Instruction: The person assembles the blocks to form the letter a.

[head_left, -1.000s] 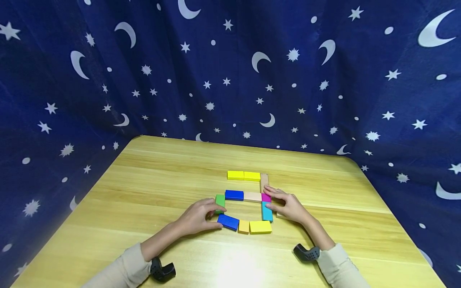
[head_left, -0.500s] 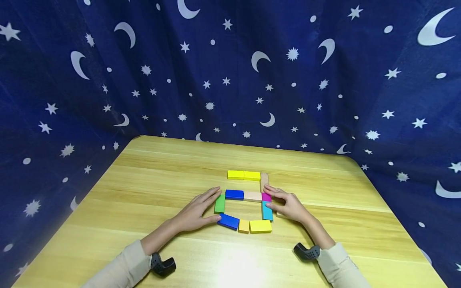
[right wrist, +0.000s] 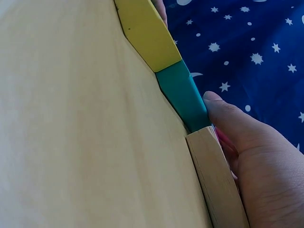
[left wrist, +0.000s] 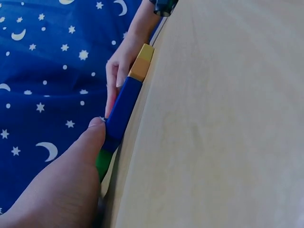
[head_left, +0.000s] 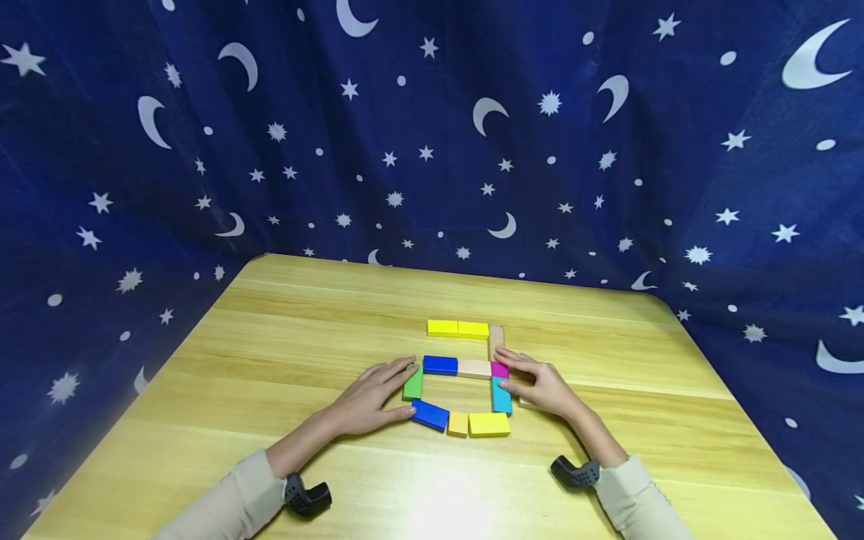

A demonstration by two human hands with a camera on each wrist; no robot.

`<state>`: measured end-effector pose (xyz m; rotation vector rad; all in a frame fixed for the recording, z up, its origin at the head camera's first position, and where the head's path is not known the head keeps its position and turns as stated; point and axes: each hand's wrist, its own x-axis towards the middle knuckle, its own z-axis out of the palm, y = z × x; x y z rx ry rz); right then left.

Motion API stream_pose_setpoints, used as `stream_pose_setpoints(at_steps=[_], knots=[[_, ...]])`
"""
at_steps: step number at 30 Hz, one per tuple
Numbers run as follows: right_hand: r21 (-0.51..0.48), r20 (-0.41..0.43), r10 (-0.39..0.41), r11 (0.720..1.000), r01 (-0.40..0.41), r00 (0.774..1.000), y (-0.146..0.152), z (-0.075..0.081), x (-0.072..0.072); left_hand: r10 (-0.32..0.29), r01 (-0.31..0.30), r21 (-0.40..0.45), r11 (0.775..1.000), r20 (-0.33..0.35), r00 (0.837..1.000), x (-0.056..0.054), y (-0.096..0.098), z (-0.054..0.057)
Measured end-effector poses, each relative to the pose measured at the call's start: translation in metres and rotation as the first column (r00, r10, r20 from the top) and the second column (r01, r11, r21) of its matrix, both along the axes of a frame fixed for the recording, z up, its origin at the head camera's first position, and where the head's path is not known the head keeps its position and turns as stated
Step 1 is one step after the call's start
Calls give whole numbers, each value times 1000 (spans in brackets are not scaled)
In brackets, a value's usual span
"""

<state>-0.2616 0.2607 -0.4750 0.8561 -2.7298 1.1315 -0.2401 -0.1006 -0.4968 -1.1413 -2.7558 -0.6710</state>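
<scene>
My left hand lies along the left side of a row of wooden blocks, fingers extended. Its fingertips reach the far end of the green block, and its thumb touches the left end of the near blue block. On the other side, my right hand rests with its fingers by the magenta block and a plain upright-running block. The right thumb meets the cyan block. Another plain block is partly hidden under this hand.
An orange block and a yellow block continue the near row. Farther back lie another blue block, a plain block and two yellow blocks. A starry curtain hangs behind the table.
My left fingers, bent over the green block earlier, have straightened and moved to its far end. The green block leans slightly more. My right hand has stayed in place.
</scene>
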Motion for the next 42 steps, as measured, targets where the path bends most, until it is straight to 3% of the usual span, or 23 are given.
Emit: stream_pose_setpoints(at_steps=[21, 29, 35, 42], knots=[[8, 4, -9, 1000, 9, 1000, -1, 1, 0, 10, -10, 22, 1000, 14, 1000, 1, 1, 3], [-10, 15, -22, 1000, 22, 1000, 0, 0, 1, -13, 14, 21, 1000, -21, 1000, 1, 1, 2], [-140, 83, -51, 988, 62, 995, 1, 0, 1, -24, 26, 36, 999, -55, 998, -1, 0, 2], [-316, 72, -121, 939, 137, 990, 14, 0, 15, 28, -30, 120, 992, 24, 999, 0, 0, 2]])
